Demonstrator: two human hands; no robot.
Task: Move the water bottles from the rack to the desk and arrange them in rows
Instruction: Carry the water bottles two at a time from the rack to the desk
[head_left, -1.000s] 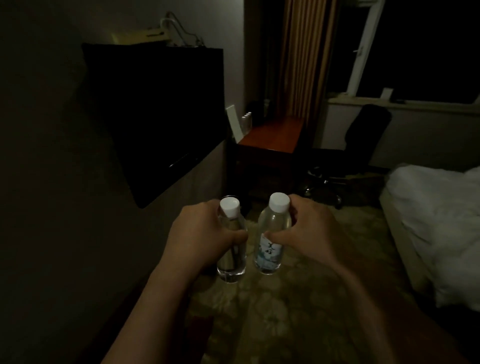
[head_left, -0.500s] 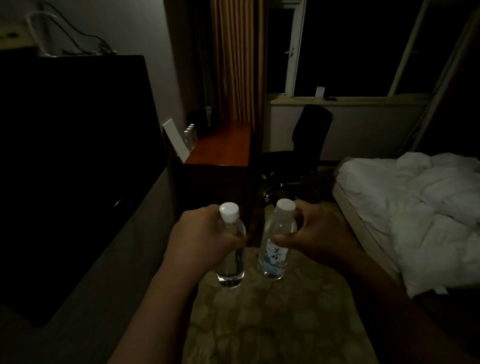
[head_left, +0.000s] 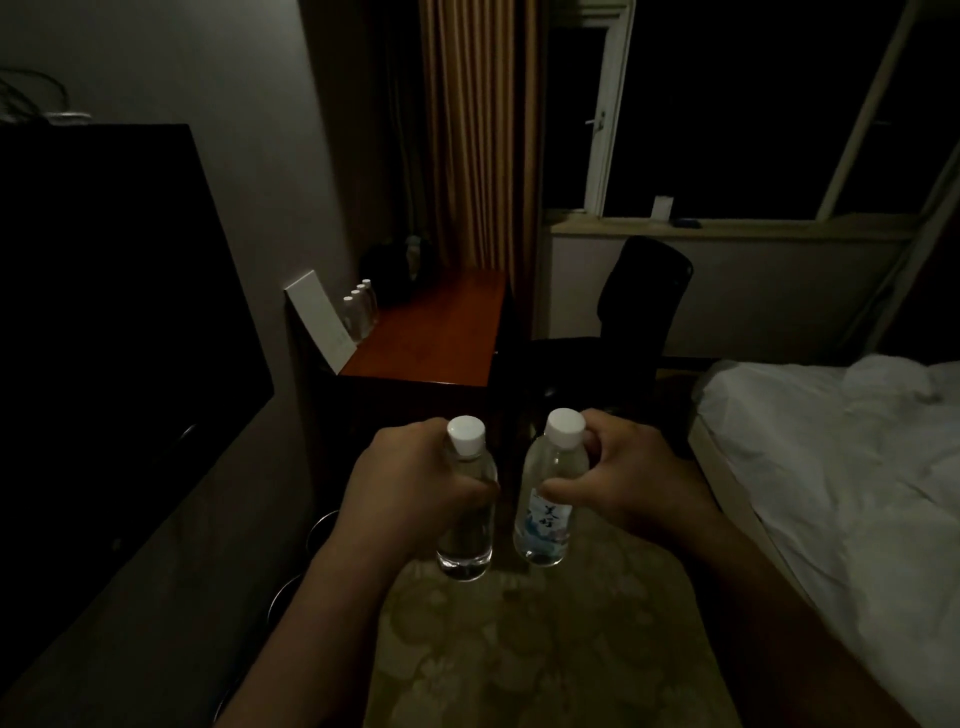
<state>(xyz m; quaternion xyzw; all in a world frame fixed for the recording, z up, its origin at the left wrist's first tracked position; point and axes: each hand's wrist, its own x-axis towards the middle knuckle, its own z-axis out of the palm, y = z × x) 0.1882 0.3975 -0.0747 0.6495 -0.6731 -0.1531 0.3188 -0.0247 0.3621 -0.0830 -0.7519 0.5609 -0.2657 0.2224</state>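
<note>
I hold one clear water bottle with a white cap in each hand, upright and side by side in front of me. My left hand (head_left: 405, 488) grips the left bottle (head_left: 467, 525) around its upper body. My right hand (head_left: 628, 483) grips the right bottle (head_left: 545, 514), whose blue and white label faces me. Ahead stands the reddish wooden desk (head_left: 436, 332). A short row of white-capped bottles (head_left: 358, 306) stands at its far left edge against the wall.
A white card (head_left: 319, 317) leans on the desk's left side. A black office chair (head_left: 639, 306) stands right of the desk, a bed with white bedding (head_left: 841, 457) further right. A dark TV (head_left: 104, 291) hangs on the left wall. Patterned carpet (head_left: 519, 654) lies underfoot.
The view has turned and come closer to the desk, which now looks larger and more central. Both hands keep their bottles in the same grip.
</note>
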